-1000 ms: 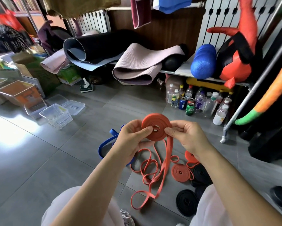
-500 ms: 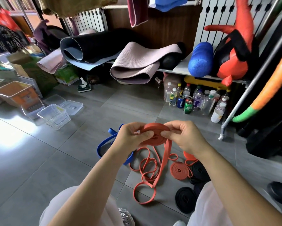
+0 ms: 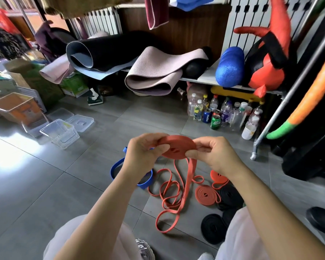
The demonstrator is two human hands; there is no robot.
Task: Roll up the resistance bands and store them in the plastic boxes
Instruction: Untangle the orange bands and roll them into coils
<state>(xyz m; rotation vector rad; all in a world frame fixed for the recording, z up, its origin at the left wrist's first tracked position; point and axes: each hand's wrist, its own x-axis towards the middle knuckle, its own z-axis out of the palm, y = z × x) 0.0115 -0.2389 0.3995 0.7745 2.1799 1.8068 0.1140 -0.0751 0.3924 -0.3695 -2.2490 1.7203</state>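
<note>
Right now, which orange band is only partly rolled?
The orange band pinched between the left hand and right hand: its coil trails a loose tail to the floor. The orange roll beside the black rolls lies already wound.

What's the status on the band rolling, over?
Left hand and right hand both pinch the orange coil. Loose tail hangs to the floor, not yet rolled. Plastic box open at far left; nothing blocking seen.

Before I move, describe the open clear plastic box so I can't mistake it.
On the floor's left side, beside the orange-tinted bin, stands the clear plastic box, nearest the camera. Unlike the two flat lids behind it, it is deep and open-topped.
</note>
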